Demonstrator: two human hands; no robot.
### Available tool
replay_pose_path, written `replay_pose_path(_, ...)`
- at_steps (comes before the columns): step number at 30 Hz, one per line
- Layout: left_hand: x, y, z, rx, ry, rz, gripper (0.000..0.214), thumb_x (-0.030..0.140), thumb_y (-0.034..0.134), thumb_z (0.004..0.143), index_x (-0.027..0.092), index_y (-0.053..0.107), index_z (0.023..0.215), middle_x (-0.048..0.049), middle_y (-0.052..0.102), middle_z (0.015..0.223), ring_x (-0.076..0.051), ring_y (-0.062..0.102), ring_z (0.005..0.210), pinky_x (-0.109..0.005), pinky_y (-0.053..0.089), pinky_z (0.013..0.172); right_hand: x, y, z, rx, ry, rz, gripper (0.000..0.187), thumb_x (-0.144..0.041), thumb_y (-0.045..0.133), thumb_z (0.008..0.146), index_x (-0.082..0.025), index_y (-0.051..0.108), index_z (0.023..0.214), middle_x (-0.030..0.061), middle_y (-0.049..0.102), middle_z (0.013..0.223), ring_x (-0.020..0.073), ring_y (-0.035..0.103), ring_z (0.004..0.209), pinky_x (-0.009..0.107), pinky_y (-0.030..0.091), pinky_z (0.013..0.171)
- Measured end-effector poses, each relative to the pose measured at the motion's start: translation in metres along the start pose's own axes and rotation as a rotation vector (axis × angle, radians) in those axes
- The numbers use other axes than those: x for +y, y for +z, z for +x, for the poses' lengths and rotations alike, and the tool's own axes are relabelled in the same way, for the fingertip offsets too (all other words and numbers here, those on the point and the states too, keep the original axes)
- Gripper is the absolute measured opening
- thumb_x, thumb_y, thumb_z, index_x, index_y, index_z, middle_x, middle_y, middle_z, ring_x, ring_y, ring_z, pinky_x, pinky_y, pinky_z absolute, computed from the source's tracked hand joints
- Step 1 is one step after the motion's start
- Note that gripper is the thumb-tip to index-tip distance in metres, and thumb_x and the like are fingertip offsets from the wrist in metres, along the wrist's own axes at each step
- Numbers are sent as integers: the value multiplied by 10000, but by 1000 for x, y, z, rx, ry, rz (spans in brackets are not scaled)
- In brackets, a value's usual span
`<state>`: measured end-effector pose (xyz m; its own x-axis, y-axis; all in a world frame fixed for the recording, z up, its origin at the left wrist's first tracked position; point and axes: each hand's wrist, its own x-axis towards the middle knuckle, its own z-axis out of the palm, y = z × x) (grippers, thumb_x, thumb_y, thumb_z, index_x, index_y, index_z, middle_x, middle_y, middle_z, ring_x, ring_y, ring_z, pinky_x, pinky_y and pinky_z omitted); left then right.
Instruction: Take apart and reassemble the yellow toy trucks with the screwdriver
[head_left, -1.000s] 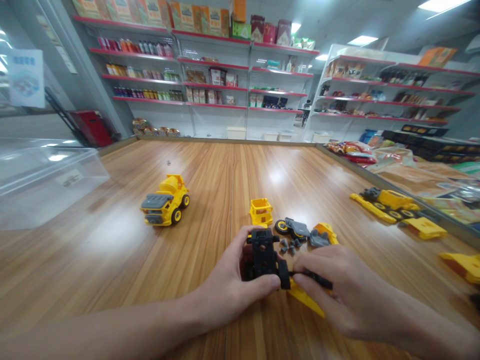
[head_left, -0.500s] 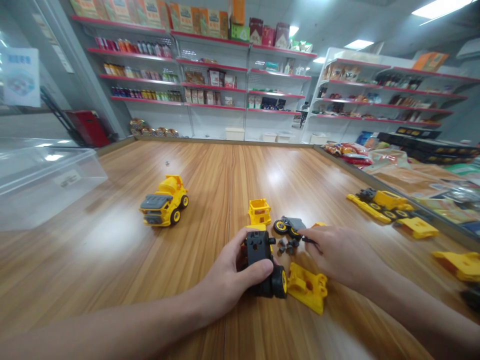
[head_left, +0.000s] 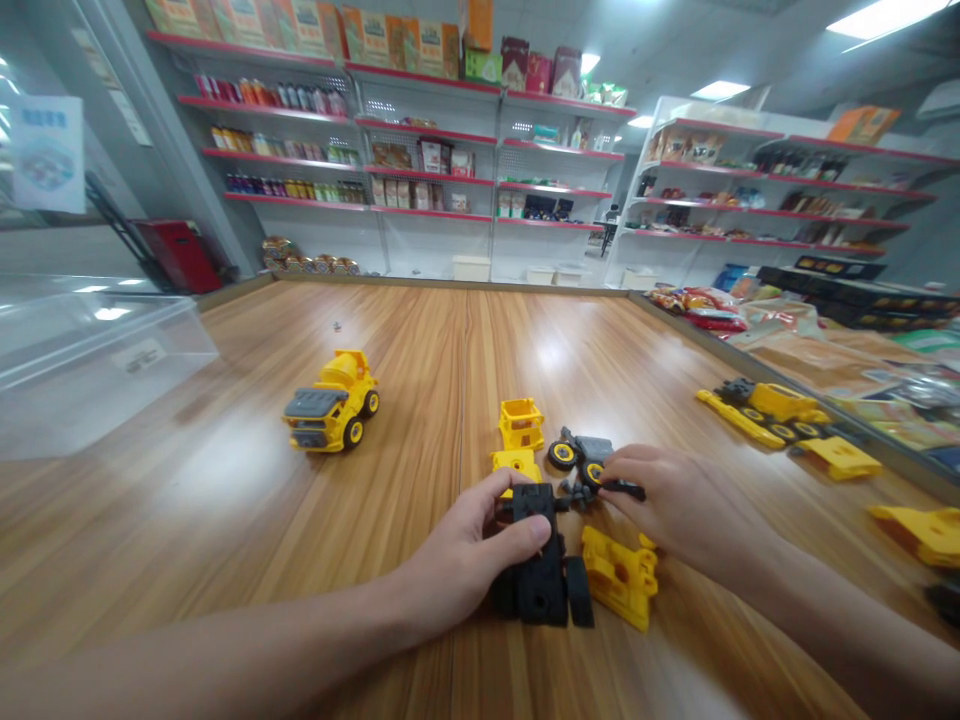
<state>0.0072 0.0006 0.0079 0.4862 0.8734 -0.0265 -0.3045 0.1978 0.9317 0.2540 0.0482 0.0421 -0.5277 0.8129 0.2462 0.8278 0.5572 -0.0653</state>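
My left hand (head_left: 469, 555) is closed round a black toy-truck chassis with wheels (head_left: 541, 570), pressing it onto the wooden table (head_left: 225, 500). My right hand (head_left: 679, 505) pinches a small black tool (head_left: 624, 489) over a cluster of small grey screws (head_left: 576, 494). A yellow body panel (head_left: 619, 577) lies just right of the chassis. Beyond it lie a small yellow block (head_left: 516, 463), a yellow bucket part (head_left: 521, 423) and a grey part with a yellow wheel (head_left: 581, 452).
An assembled yellow toy truck (head_left: 330, 402) stands at mid-left. A clear plastic box (head_left: 82, 355) sits at the far left. More yellow truck parts (head_left: 780, 408) lie along the right edge. Store shelves (head_left: 420, 150) stand behind the table.
My right hand left the chassis and reached forward to the screws, still pinching the black tool. My left hand drew the chassis nearer and turned it. The yellow panel is uncovered.
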Motion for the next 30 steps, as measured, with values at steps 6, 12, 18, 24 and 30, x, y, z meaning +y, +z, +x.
replay_pose_path(6,-1,-3,2,-27,-43,-32,305,345,708,827,170,551,1022,-61,640,907,-185,649,830,-342,497,788,-2,0,1,-27,53,14,90,-248,634,865,-258,723,868,18,729,878,220,685,818,314,500,696)
replay_pose_path(12,4,-1,9,30,-104,-293,288,252,719,767,131,544,961,-103,659,861,-214,667,764,-356,523,726,-8,-4,1,105,46,293,199,-236,648,858,-287,732,1031,-2,736,1043,207,689,925,331,539,824)
replay_pose_path(18,5,-1,9,7,-85,-343,301,188,738,748,117,562,981,-82,644,860,-177,651,767,-320,515,755,-32,-13,-4,189,76,745,176,-273,719,826,-288,768,994,0,761,1015,184,705,963,280,572,866)
replay_pose_path(24,5,-3,8,-34,-104,-379,265,156,719,765,111,591,993,-97,656,909,-171,658,801,-302,515,778,-43,-5,-8,187,27,846,193,-241,721,836,-324,761,1006,-9,752,1047,171,693,1003,276,573,887)
replay_pose_path(30,9,-7,8,-110,-188,-399,293,155,706,768,107,615,1042,-115,675,901,-192,681,825,-286,521,782,-45,-2,-7,263,-39,814,191,-182,718,822,-275,771,980,26,749,1044,177,707,961,296,579,877)
